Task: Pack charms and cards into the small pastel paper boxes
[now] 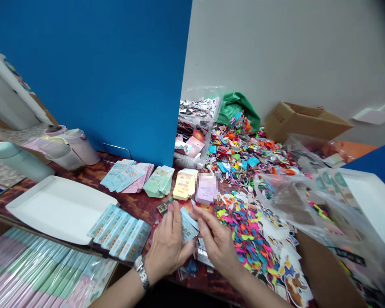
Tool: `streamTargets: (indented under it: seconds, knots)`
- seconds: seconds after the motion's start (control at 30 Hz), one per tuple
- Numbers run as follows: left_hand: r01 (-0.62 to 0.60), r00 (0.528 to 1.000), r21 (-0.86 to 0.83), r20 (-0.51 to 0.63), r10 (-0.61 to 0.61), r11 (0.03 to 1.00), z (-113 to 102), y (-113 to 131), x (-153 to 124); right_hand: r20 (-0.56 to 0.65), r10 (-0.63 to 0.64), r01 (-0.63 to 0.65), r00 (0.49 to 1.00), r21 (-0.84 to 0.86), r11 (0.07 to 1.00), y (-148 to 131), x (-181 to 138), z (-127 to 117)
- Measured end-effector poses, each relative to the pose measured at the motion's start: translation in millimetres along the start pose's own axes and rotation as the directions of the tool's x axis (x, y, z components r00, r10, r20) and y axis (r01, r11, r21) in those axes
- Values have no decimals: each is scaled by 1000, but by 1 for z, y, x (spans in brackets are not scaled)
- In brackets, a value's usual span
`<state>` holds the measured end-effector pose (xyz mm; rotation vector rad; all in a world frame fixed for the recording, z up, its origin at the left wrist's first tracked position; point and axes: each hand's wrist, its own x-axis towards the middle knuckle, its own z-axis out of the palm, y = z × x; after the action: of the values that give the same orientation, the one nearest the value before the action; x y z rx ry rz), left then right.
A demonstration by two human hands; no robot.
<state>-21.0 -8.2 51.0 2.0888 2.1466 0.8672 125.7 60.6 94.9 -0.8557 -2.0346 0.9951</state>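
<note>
My left hand (167, 246), with a metal watch on the wrist, and my right hand (216, 244) meet at the table's front edge. Both are closed on a small light blue card packet (188, 226) held between their fingers. A few more small packets lie under my hands. Just left is a row of packed light blue cards (120, 233) overlapping each other. Beyond my hands stand fanned stacks of blue, pink, green (159, 180), yellow (184, 184) and lilac cards.
A white tray (56, 207) lies at the left, bottles (64, 149) behind it. Packaged cards fill a box (35, 269) at bottom left. Heaps of colourful hair clips (244, 231) cover the right; clear bags (295, 192), a plastic bin (197, 128) and a cardboard box (303, 119) stand beyond.
</note>
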Motion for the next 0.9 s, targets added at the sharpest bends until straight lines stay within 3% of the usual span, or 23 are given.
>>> streamTargets:
  seconds: [0.27,0.47,0.53,0.73,0.9]
  knots:
    - [32,999,34,14,-33,999,-3,5,0,-64,-263,247,963,-189,950,11,-19,22]
    - [74,970,-131,239,-41,989,-34,2,-22,159,-128,133,979,-26,991,14,-16,28]
    - [89,963,-160,266,-44,983,-46,-6,-33,218,-104,105,970,5,994,13,-14,36]
    - [181,972,-116,174,-159,977,-65,-42,-53,399,-214,225,892,19,974,8,9,69]
    - [176,979,-87,117,-166,980,-67,-54,-55,554,-215,217,804,63,974,21,41,87]
